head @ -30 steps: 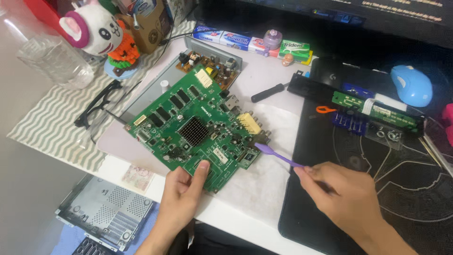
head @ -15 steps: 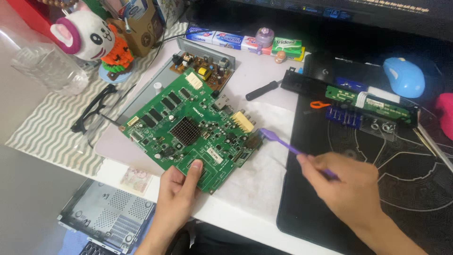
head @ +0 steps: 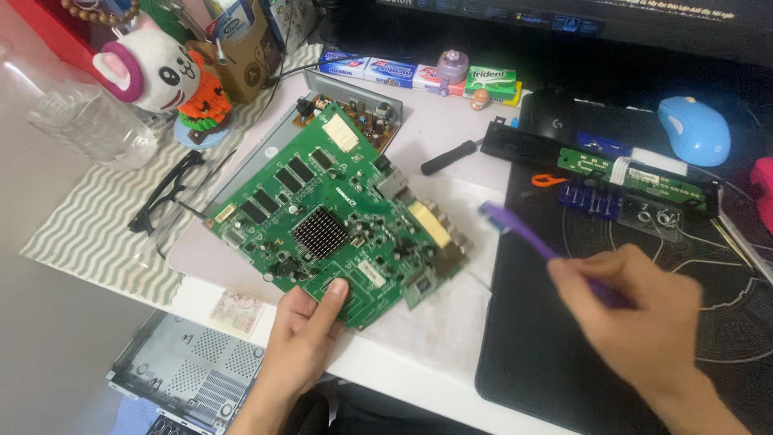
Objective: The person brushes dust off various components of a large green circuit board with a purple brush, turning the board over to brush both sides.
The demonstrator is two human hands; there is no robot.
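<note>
**Over the worktop: brush held right of the board, bristle end aimed at it**

Head view, the only one supplied:

- On the white cloth (head: 451, 322) near the front edge of the worktop (head: 403, 379), the green circuit board (head: 338, 225) is laid flat, turned diagonally. Its long axis is run from the far-left corner toward the near-right corner; the black heatsink (head: 320, 232) is seated about mid-board.
- Left hand (head: 302, 338): fingers are closed narrow on the board's near edge, thumb (head: 332, 296) pressed on the top face, the rest hidden under the board. Board is pinned by this hand; nothing else is held by it.
- Right hand (head: 636, 310): fingers are wrapped around the handle of the purple toothbrush (head: 515, 229). Hand is blurred, so exact finger placement cannot be told.
- Key relation: the board lies to the left of the right hand's fingers. The brush's long axis is pointed up-left from the hand, head end (head: 493, 216) leading, stopped just beside the board's right edge near the cream connector block (head: 429, 224). Head and board are judged apart, not touching; whether the head is lifted off the cloth cannot be told.
- Nearer hand: left is on the board; right is well apart, only the brush spans the gap.
- Around: black mat (head: 564, 362) under the right hand, black screwdriver (head: 451, 157) behind the board, a narrow green board (head: 628, 173) and blue mouse (head: 694, 129) farther right, glasses (head: 165, 193) to the left.
</note>
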